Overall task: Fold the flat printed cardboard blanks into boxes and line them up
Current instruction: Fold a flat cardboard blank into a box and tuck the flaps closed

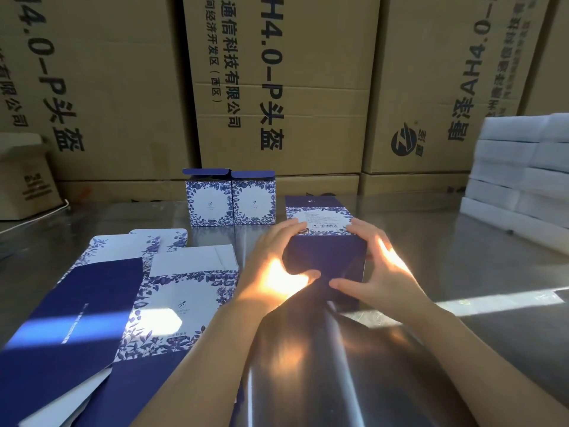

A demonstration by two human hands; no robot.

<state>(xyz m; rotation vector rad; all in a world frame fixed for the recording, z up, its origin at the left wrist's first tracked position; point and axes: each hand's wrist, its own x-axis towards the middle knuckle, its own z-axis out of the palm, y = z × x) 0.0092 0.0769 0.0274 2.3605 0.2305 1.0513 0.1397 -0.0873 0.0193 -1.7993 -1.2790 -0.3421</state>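
Box [320, 224] on table [437, 241], clasped between left hand [274, 257] and right hand [380, 266], thumbs on near blue flap [328, 257]. Risk: uneven push buckles flap, or box skids into finished pair [231, 200] beyond left hand.

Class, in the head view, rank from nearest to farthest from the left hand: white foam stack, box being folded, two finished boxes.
1. The box being folded: gripped by the left hand.
2. The two finished boxes: just behind, slightly left.
3. The white foam stack: far right.
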